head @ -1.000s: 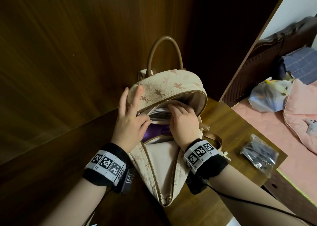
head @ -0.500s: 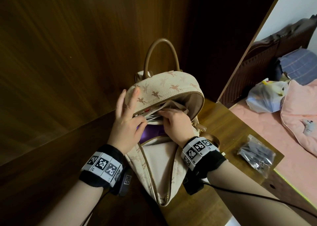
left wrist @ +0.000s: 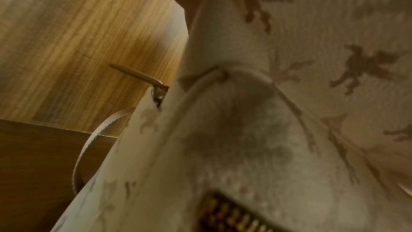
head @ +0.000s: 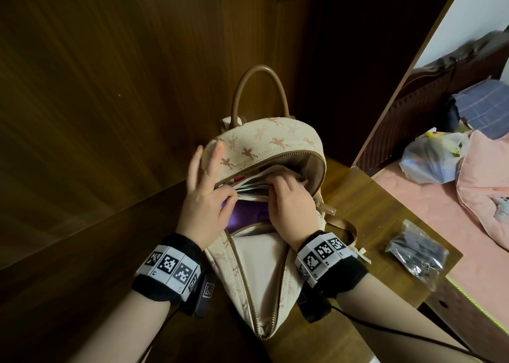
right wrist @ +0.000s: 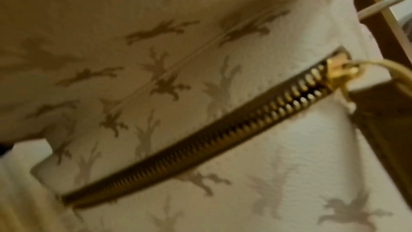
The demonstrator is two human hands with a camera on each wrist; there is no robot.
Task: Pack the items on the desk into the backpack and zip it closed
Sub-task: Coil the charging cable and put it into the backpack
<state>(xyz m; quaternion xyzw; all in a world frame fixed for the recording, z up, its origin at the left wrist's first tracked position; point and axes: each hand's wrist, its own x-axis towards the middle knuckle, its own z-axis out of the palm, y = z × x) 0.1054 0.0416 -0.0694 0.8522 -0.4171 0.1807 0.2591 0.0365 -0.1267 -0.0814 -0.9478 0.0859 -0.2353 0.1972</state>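
Head view, papers (head: 254,189) — between both hands' grip

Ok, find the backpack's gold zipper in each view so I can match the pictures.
Head: the gold zipper runs in a V down the open backpack, centre frame.
Left wrist: a short stretch of teeth at the bottom edge, right of centre.
Right wrist: a diagonal band from lower left to upper right.
Shared landmark: the brown animal print.

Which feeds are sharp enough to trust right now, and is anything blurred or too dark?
Head view: sharp on the backpack and both hands, dim at the wood panelling, edges bowed by the wide lens. Left wrist: soft, close fabric, dark smudge. Right wrist: blurred, though the zipper teeth read.
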